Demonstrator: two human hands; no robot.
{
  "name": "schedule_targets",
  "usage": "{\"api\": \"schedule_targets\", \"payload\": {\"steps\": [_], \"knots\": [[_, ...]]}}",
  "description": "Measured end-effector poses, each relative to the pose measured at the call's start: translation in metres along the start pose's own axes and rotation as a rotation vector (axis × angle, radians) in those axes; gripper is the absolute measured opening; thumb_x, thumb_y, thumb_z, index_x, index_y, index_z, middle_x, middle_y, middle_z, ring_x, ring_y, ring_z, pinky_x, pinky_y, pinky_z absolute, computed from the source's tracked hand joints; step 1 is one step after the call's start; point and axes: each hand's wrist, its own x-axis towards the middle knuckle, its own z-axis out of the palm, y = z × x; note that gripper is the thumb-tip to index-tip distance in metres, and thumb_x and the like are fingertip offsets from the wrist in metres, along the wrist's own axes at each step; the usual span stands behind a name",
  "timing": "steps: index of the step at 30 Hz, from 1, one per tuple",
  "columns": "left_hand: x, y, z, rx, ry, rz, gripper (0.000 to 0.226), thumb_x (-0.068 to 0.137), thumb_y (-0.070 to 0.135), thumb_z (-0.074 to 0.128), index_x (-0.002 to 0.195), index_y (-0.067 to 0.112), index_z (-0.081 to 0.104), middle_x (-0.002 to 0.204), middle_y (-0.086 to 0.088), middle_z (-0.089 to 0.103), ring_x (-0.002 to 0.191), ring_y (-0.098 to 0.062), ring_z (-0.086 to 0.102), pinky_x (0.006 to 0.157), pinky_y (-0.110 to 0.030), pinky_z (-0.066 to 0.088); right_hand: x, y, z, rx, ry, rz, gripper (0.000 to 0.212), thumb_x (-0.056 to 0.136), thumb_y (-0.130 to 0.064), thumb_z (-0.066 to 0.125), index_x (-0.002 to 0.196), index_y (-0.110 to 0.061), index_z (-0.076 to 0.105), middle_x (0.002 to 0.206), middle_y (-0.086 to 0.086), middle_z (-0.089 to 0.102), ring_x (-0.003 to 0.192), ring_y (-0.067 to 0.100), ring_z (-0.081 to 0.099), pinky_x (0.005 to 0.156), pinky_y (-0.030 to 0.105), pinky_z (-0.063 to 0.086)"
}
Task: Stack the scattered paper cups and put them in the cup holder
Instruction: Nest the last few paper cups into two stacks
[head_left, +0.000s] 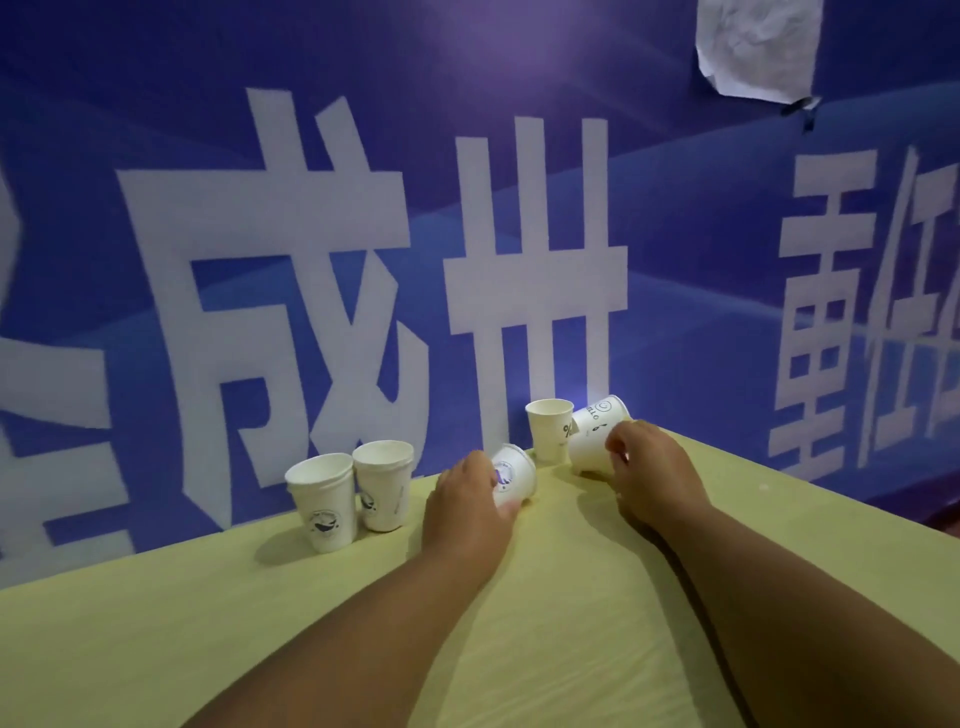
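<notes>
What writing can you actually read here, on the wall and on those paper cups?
"成" and "卅"-like big white characters: on the blue wall banner; the characters at both edges are cut off.
"%": on the upright cup at the back.
"OTTE"-like letters, partly blurred: on the tilted cup in the right hand.
Round logos on the cup in the left hand and the two left cups: too small to read.

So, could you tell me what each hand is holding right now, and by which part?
The left hand grips a tilted paper cup by its side wall; the right hand grips another tilted cup by its side wall.
</notes>
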Motion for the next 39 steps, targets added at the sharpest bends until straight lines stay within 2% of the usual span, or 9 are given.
{"api": "schedule_targets", "payload": {"steps": [3, 7, 9, 14, 16, 21, 29, 34, 39], "knots": [[-0.028, -0.008, -0.029, -0.233, -0.047, -0.034, 0.049, 0.083, 0.037, 0.076, 0.118, 0.031, 0.042, 0.111, 0.005, 0.059, 0.094, -0.018, 0.059, 0.074, -0.031, 0.047, -0.009, -0.019, -0.007, 0.048, 0.01, -0.034, 0.016, 0.099, -0.018, 0.061, 0.104, -0.029, 0.051, 0.112, 0.003, 0.065, 0.086, 0.017, 0.059, 0.071, 0.024, 0.049], [-0.039, -0.026, -0.079, -0.309, 0.041, 0.034, 0.07, 0.092, 0.034, 0.07, 0.148, 0.034, 0.029, 0.137, 0.004, 0.051, 0.115, -0.015, 0.053, 0.094, -0.032, 0.045, -0.013, -0.062, -0.021, 0.237, 0.019, -0.013, 0.026, 0.099, -0.019, 0.061, 0.123, -0.025, 0.054, 0.11, 0.002, 0.068, 0.085, 0.019, 0.066, 0.073, 0.038, 0.06], [-0.036, -0.038, -0.105, -0.34, 0.112, 0.031, 0.073, 0.094, 0.034, 0.067, 0.153, 0.032, 0.023, 0.142, 0.002, 0.047, 0.116, -0.014, 0.05, 0.093, -0.03, 0.042, -0.016, -0.093, -0.023, 0.338, 0.026, 0.005, 0.019, 0.101, -0.02, 0.059, 0.12, -0.022, 0.059, 0.105, 0.0, 0.067, 0.084, 0.019, 0.065, 0.074, 0.037, 0.057], [-0.024, -0.069, -0.155, -0.421, 0.256, -0.112, 0.092, 0.09, 0.023, 0.07, 0.156, 0.041, 0.008, 0.152, 0.0, 0.035, 0.122, -0.019, 0.044, 0.09, -0.038, 0.044, -0.021, -0.175, -0.013, 0.39, -0.021, -0.112, 0.016, 0.103, -0.019, 0.055, 0.113, -0.016, 0.067, 0.105, 0.0, 0.059, 0.089, 0.017, 0.056, 0.072, 0.025, 0.046], [-0.018, -0.079, -0.164, -0.395, 0.286, -0.114, 0.088, 0.091, 0.021, 0.07, 0.153, 0.045, 0.012, 0.148, -0.001, 0.037, 0.113, -0.017, 0.043, 0.086, -0.038, 0.046, -0.024, -0.2, -0.008, 0.359, -0.043, -0.178, 0.019, 0.104, -0.019, 0.053, 0.116, -0.015, 0.068, 0.108, 0.001, 0.057, 0.089, 0.016, 0.054, 0.071, 0.019, 0.043], [-0.004, -0.095, -0.166, -0.404, 0.407, -0.157, 0.07, 0.091, 0.031, 0.073, 0.143, 0.037, 0.027, 0.14, -0.001, 0.051, 0.107, -0.017, 0.052, 0.078, -0.032, 0.049, -0.029, -0.23, 0.008, 0.307, -0.038, -0.228, 0.024, 0.101, -0.02, 0.058, 0.125, -0.017, 0.063, 0.118, 0.002, 0.056, 0.103, 0.016, 0.054, 0.089, 0.024, 0.047], [0.011, -0.104, -0.146, -0.365, 0.277, -0.181, 0.089, 0.086, 0.033, 0.078, 0.149, 0.042, 0.016, 0.143, -0.002, 0.048, 0.121, -0.024, 0.053, 0.09, -0.043, 0.054, -0.028, -0.23, 0.036, 0.213, -0.102, -0.214, 0.028, 0.098, -0.023, 0.064, 0.126, -0.023, 0.064, 0.129, -0.001, 0.054, 0.117, 0.02, 0.055, 0.095, 0.029, 0.049], [0.009, -0.121, -0.132, -0.29, 0.112, -0.193, 0.103, 0.073, 0.036, 0.087, 0.148, 0.048, 0.017, 0.139, 0.0, 0.041, 0.122, -0.024, 0.049, 0.094, -0.045, 0.053, -0.035, -0.224, 0.058, 0.262, -0.299, -0.085, 0.067, 0.083, -0.04, 0.079, 0.141, -0.033, 0.047, 0.158, 0.004, 0.024, 0.138, 0.029, 0.042, 0.107, 0.039, 0.044], [0.008, -0.133, -0.114, -0.182, 0.052, -0.166, 0.086, 0.073, 0.037, 0.087, 0.137, 0.039, 0.03, 0.133, 0.001, 0.041, 0.11, -0.02, 0.051, 0.077, -0.027, 0.049, -0.049, -0.218, 0.079, 0.34, -0.303, -0.074, 0.056, 0.091, -0.029, 0.072, 0.14, -0.026, 0.044, 0.143, 0.003, 0.043, 0.111, 0.02, 0.052, 0.09, 0.026, 0.046]]}}
